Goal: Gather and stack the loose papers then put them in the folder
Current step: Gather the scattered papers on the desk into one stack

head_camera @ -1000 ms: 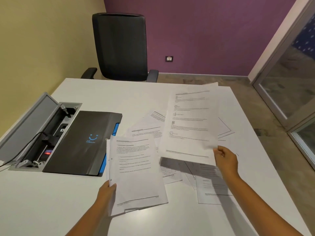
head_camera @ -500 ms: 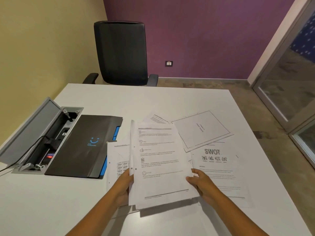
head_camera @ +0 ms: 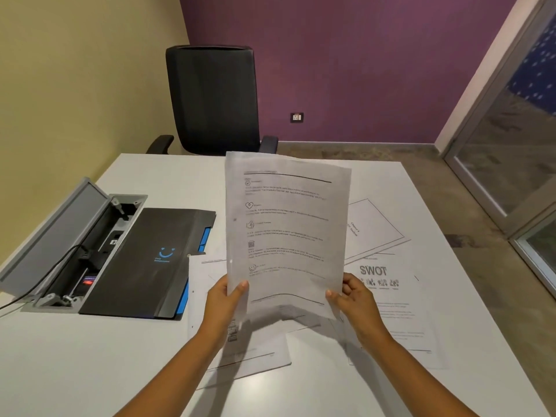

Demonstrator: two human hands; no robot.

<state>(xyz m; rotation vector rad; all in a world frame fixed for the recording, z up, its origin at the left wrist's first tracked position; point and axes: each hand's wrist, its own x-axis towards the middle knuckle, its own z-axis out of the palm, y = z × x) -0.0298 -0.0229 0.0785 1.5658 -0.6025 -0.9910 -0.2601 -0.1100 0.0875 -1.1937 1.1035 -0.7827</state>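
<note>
A stack of printed papers (head_camera: 285,230) stands upright above the white table (head_camera: 90,365), held by both hands at its lower corners. My left hand (head_camera: 224,305) grips the bottom left edge and my right hand (head_camera: 355,299) grips the bottom right edge. More loose sheets lie flat on the table: a SWOT page (head_camera: 388,302) to the right, a framed title page (head_camera: 376,230) behind it, and a sheet (head_camera: 255,350) under my left hand. The dark folder (head_camera: 144,263) with a blue smile mark and blue tabs lies shut at the left.
An open grey cable box (head_camera: 69,245) with plugs and a cord is set into the table left of the folder. A black office chair (head_camera: 213,97) stands at the far edge. A glass door (head_camera: 511,139) is on the right.
The sheet my right hand held up was laid onto the left-hand stack. Both hands then raised the stack from a low tilt to upright, gripping its bottom corners.
</note>
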